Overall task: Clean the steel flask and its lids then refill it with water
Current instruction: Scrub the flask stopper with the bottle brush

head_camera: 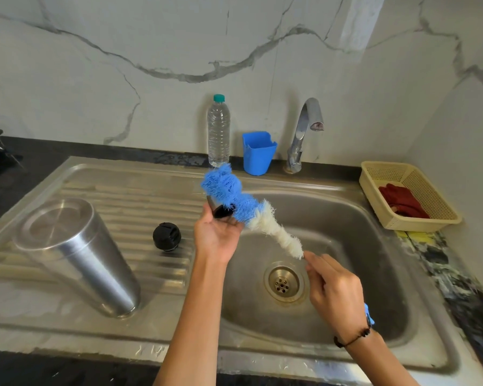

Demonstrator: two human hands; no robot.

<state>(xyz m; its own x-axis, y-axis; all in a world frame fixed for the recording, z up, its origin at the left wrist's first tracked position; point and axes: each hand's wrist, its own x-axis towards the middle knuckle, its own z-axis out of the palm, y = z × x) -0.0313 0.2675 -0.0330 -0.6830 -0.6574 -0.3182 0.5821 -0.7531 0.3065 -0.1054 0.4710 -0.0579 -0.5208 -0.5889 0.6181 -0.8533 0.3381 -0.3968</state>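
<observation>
The steel flask [76, 254] stands upside down on the ribbed draining board at the left. A black inner lid [166, 235] sits on the board to its right. My left hand [216, 235], palm up over the sink's left rim, holds a steel-and-black outer lid [219, 209]. My right hand [333, 291] grips the handle of a bottle brush [246, 210] with blue and white bristles; the blue end lies against the lid. A blue handle tip shows behind my right wrist.
The sink basin [360, 246] with its drain [282, 284] lies under my hands. The tap [304, 129], not running, stands behind it, beside a blue cup [257, 153] and a plastic water bottle [218, 132]. A cream basket [407, 195] holding red cloth sits at the right.
</observation>
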